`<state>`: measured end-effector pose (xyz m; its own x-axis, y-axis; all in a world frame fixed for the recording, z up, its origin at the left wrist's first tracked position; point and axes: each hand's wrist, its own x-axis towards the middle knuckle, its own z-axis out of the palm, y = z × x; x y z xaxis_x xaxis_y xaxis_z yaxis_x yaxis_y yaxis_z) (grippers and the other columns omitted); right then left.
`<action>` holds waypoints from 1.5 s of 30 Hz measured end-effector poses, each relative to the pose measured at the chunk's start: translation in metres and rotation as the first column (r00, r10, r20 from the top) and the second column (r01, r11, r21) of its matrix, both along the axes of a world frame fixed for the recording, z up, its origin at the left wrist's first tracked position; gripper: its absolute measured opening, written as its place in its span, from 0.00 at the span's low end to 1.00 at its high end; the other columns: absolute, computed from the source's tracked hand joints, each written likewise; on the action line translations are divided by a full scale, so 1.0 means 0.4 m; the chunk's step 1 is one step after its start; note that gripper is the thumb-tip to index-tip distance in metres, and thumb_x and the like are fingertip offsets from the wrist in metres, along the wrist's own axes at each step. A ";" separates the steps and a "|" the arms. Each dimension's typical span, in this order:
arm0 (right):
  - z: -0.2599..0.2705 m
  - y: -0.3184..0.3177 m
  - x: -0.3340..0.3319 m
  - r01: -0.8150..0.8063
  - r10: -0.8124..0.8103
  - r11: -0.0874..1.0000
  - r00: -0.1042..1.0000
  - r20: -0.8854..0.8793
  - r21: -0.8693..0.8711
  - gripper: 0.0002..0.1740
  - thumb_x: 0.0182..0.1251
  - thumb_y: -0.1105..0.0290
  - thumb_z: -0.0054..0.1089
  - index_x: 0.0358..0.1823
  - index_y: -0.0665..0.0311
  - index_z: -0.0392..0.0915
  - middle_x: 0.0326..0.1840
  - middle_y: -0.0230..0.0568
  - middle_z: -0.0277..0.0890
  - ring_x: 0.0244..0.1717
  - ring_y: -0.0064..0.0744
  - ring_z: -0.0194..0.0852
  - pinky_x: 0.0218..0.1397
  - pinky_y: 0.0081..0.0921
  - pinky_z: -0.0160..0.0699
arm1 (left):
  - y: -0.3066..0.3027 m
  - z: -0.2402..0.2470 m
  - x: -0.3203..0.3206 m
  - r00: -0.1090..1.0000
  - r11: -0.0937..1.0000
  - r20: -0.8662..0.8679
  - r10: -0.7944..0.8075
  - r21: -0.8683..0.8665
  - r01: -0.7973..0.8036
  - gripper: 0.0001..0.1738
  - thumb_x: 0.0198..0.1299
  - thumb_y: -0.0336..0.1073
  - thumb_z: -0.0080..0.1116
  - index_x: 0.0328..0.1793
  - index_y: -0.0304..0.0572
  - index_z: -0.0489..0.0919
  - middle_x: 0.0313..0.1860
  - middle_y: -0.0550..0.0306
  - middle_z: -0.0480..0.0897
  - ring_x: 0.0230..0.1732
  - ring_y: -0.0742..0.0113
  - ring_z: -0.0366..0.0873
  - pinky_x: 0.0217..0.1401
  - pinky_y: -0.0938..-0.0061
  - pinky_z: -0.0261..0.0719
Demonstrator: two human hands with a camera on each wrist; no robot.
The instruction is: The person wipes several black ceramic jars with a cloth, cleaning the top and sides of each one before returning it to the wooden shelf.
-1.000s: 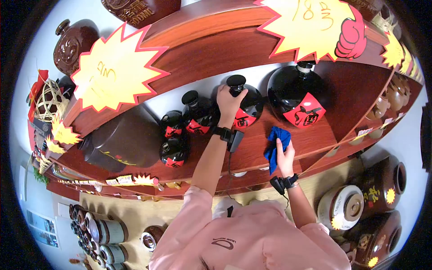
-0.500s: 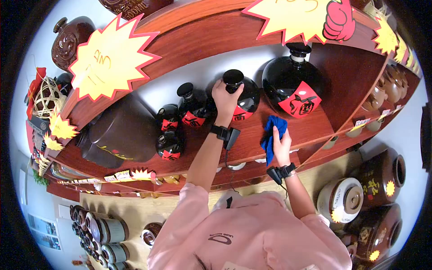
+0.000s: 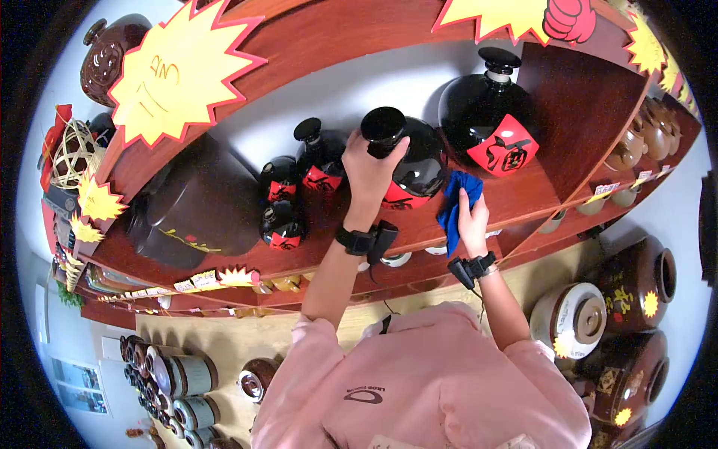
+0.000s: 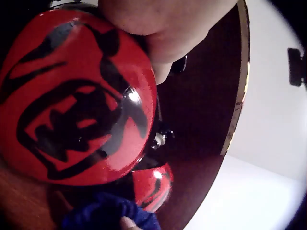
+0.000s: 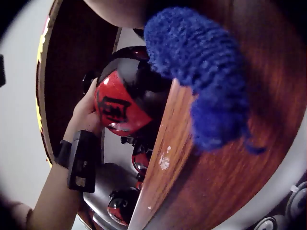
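My left hand (image 3: 368,179) grips the neck of a round black jug (image 3: 420,168), just under its flared stopper (image 3: 383,126). The jug's red label with black writing faces the front of the shelf and fills much of the left wrist view, where the label (image 4: 72,120) shows close up. My right hand (image 3: 473,224) pinches a bunched blue cloth (image 3: 455,200) beside the jug, near the shelf's front edge. In the right wrist view the ribbed cloth (image 5: 201,72) hangs in front of the wood, with the left wrist and the jug (image 5: 125,98) beyond it.
A larger black jug (image 3: 486,120) stands to the right on the shelf (image 3: 523,194). Smaller black bottles (image 3: 320,161) and a big dark jar (image 3: 194,206) are on the left. A yellow price sign (image 3: 176,75) overhangs the shelf. Brown jars (image 3: 628,299) stand on the floor at right.
My left hand has brought the jug forward from the row, nearer the head camera. The head view has shifted, so the shelf sits higher in it. My right hand keeps the cloth near the shelf edge.
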<state>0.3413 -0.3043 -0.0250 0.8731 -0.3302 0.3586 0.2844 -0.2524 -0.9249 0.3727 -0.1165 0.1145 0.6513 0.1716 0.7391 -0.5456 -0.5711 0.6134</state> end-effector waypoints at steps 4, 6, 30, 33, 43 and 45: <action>-0.011 0.004 0.010 0.015 -0.014 1.000 0.993 0.118 -0.005 0.14 0.74 0.67 0.51 0.52 0.70 0.75 0.42 0.51 0.83 0.43 0.44 0.83 0.48 0.34 0.76 | 0.042 0.004 -0.040 0.997 0.999 -0.064 -0.041 0.020 0.042 0.21 0.44 0.39 0.75 0.42 0.36 0.83 0.39 0.47 0.84 0.43 0.50 0.82 0.48 0.63 0.79; -0.021 -0.001 0.016 0.017 -0.016 1.000 0.997 0.077 -0.021 0.14 0.74 0.68 0.51 0.53 0.70 0.75 0.43 0.50 0.83 0.45 0.42 0.82 0.50 0.33 0.76 | 0.053 -0.006 -0.060 0.999 0.998 -0.049 -0.022 0.058 0.025 0.21 0.45 0.39 0.75 0.43 0.37 0.83 0.39 0.49 0.85 0.42 0.52 0.83 0.48 0.64 0.79; -0.054 -0.013 0.042 -0.069 0.067 0.996 0.997 0.046 0.056 0.15 0.74 0.67 0.52 0.54 0.70 0.75 0.47 0.40 0.82 0.47 0.24 0.76 0.52 0.25 0.73 | 0.068 -0.082 -0.086 0.981 0.984 -0.154 -0.121 0.113 0.139 0.20 0.47 0.39 0.74 0.46 0.42 0.84 0.44 0.51 0.85 0.46 0.56 0.83 0.52 0.67 0.79; -0.048 -0.014 0.047 -0.145 0.143 0.983 0.989 0.027 0.115 0.17 0.76 0.66 0.50 0.58 0.69 0.73 0.53 0.36 0.79 0.52 0.23 0.72 0.59 0.23 0.69 | 0.064 -0.090 -0.086 0.987 0.990 -0.113 -0.117 0.071 0.125 0.19 0.45 0.41 0.73 0.43 0.43 0.84 0.42 0.51 0.83 0.45 0.51 0.79 0.54 0.61 0.74; 0.378 0.091 -0.023 -0.147 0.160 0.986 0.972 0.173 -0.081 0.17 0.74 0.66 0.52 0.59 0.68 0.72 0.42 0.35 0.78 0.41 0.22 0.73 0.46 0.24 0.74 | 0.074 -0.093 -0.094 0.994 0.980 -0.007 -0.106 0.171 0.106 0.23 0.47 0.40 0.70 0.46 0.35 0.78 0.42 0.44 0.78 0.45 0.42 0.75 0.54 0.55 0.74; 0.445 0.141 -0.025 -0.201 0.256 0.943 0.947 0.194 -0.265 0.22 0.71 0.62 0.56 0.60 0.69 0.71 0.50 0.46 0.76 0.48 0.34 0.75 0.54 0.30 0.73 | 0.082 -0.110 -0.095 0.976 0.967 -0.173 -0.135 0.190 0.167 0.30 0.50 0.46 0.68 0.54 0.33 0.75 0.51 0.42 0.77 0.56 0.43 0.74 0.70 0.42 0.60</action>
